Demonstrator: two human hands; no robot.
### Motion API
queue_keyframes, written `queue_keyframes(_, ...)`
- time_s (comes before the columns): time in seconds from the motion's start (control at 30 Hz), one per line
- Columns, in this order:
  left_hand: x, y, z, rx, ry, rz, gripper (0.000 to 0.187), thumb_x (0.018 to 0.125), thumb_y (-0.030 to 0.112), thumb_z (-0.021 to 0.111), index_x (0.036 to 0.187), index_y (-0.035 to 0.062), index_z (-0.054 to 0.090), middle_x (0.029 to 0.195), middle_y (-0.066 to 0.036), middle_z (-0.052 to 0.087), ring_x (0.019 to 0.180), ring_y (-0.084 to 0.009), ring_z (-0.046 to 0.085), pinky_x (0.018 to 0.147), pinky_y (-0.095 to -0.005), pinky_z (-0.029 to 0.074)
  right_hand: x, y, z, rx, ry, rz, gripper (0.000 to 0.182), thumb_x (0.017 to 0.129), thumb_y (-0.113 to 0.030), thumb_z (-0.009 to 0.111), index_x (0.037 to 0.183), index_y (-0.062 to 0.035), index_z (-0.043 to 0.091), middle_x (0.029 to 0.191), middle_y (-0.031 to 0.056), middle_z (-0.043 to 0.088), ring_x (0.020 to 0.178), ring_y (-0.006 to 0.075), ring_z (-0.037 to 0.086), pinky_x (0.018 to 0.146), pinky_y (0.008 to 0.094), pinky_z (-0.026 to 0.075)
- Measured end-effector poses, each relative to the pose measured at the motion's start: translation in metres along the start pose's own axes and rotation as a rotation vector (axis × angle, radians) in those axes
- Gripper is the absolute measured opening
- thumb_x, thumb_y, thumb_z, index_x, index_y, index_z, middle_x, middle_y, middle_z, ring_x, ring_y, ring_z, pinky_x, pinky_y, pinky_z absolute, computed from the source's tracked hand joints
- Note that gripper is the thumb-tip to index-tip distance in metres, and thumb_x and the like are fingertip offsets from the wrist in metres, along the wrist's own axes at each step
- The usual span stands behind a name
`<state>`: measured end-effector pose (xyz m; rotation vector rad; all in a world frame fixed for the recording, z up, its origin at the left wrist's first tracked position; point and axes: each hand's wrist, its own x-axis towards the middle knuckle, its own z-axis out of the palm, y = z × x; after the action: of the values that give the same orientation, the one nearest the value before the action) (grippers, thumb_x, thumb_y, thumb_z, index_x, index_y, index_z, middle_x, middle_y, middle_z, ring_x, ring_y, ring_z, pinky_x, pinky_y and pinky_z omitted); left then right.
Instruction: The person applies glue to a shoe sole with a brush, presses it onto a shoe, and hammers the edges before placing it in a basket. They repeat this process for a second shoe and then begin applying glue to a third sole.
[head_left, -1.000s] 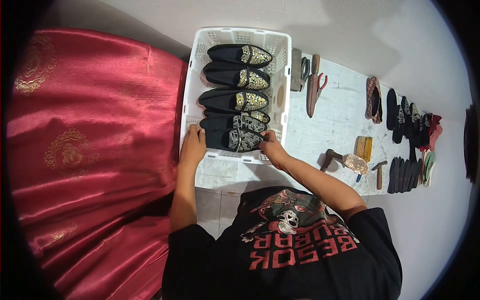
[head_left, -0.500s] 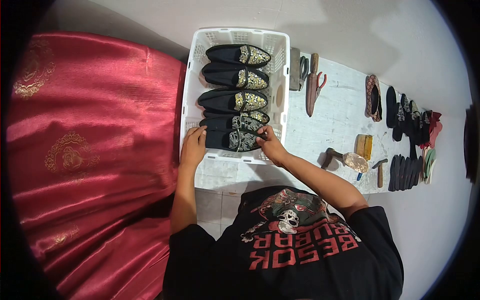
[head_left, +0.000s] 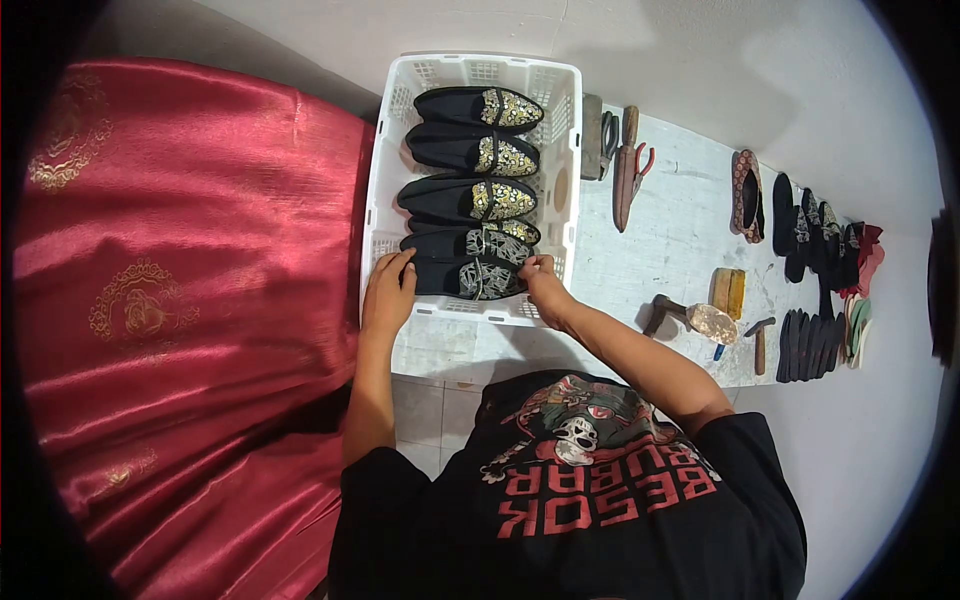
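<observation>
A black shoe with a silver-patterned toe [head_left: 488, 280] lies across the near end of a white plastic basket [head_left: 572, 200]. My left hand [head_left: 390, 290] is at its heel end, fingers curled against it. At the toe end, my right hand [head_left: 545, 287] pinches the tip with its fingers closed. Just behind it lies another silver-patterned shoe [head_left: 440, 243], partly overlapped. Several black shoes with gold-patterned toes fill the rest of the basket, among them a shoe [head_left: 440, 195] in the middle and a shoe [head_left: 450, 105] at the far end.
Red shiny cloth [head_left: 220, 250] drapes on the left. Right of the basket, the white table [head_left: 660, 230] bears red-handled pliers [head_left: 645, 160], a sheathed tool [head_left: 626, 185], a hammer [head_left: 760, 345], a yellow block [head_left: 728, 293] and dark soles [head_left: 810, 345]. A wall runs behind.
The near shoe has settled slightly farther into the basket, closer to the shoe behind it. My right hand has shifted slightly right along the toe; my left hand stays at the heel.
</observation>
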<state>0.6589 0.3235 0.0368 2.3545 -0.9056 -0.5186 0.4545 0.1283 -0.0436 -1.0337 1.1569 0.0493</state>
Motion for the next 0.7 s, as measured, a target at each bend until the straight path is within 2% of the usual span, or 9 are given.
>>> queue_keyframes(0.13,-0.004,0.001,0.001,0.013,0.015,0.031,0.038,0.101,0.017,0.058,0.135,0.0018,0.063,0.133,-0.023,0.062,0.126,-0.0412,0.058,0.108,-0.0442,0.046,-0.002,-0.011,-0.001,0.101,0.013,0.082,0.038,0.098,-0.031,0.057,0.127,-0.0115,0.043,0.113,0.0057,0.054,0.100,0.0181,0.049,0.089,0.0398,0.040)
queue_keyframes(0.27,-0.009,0.007,0.003,-0.024,0.139,0.061,0.038,0.100,0.016,0.060,0.135,0.0031,0.063,0.130,-0.021,0.061,0.124,-0.0396,0.058,0.107,-0.0447,0.046,-0.017,-0.025,-0.011,0.130,-0.053,0.008,0.050,0.101,-0.029,0.061,0.139,-0.0064,0.036,0.132,0.0157,0.048,0.120,0.0234,0.047,0.109,0.0355,0.034)
queue_keyframes(0.37,-0.013,0.035,-0.007,-0.013,0.196,0.129,0.034,0.097,0.013,0.064,0.131,0.0048,0.067,0.127,-0.019,0.062,0.121,-0.0378,0.058,0.106,-0.0451,0.046,-0.052,-0.047,-0.022,-0.238,-0.155,-0.222,0.043,0.103,-0.020,0.061,0.143,-0.0137,0.045,0.136,0.0153,0.052,0.124,0.0308,0.053,0.107,0.0426,0.040)
queue_keyframes(0.47,-0.018,0.053,-0.003,0.041,0.175,0.226,0.029,0.094,0.010,0.067,0.123,0.0060,0.073,0.125,-0.017,0.063,0.118,-0.0363,0.059,0.106,-0.0450,0.045,-0.073,-0.057,-0.023,-0.714,-0.193,-0.747,0.048,0.102,-0.009,0.059,0.148,-0.0114,0.047,0.146,0.0232,0.048,0.134,0.0424,0.050,0.112,0.0482,0.042)
queue_keyframes(0.5,-0.018,0.057,0.002,0.064,0.159,0.257,0.028,0.093,0.010,0.068,0.120,0.0071,0.074,0.124,-0.016,0.063,0.117,-0.0360,0.059,0.105,-0.0453,0.045,-0.078,-0.061,-0.017,-0.737,-0.134,-0.834,0.040,0.100,-0.004,0.058,0.140,-0.0081,0.059,0.141,0.0267,0.053,0.128,0.0469,0.055,0.107,0.0488,0.049)
queue_keyframes(0.6,-0.014,0.048,0.017,0.079,0.077,0.268,0.023,0.090,0.009,0.069,0.111,0.0081,0.079,0.120,-0.013,0.066,0.114,-0.0332,0.060,0.102,-0.0452,0.043,-0.063,-0.057,-0.014,-0.906,-0.240,-0.800,0.035,0.097,0.000,0.057,0.130,-0.0073,0.068,0.131,0.0239,0.060,0.115,0.0429,0.064,0.098,0.0460,0.054)
queue_keyframes(0.7,-0.009,0.040,0.025,0.121,0.038,0.271,0.019,0.090,0.010,0.069,0.106,0.0078,0.080,0.116,-0.010,0.068,0.112,-0.0307,0.061,0.099,-0.0449,0.042,-0.051,-0.055,-0.015,-0.985,-0.217,-0.820,0.035,0.093,0.003,0.058,0.123,-0.0075,0.074,0.124,0.0222,0.064,0.107,0.0400,0.067,0.094,0.0451,0.056)
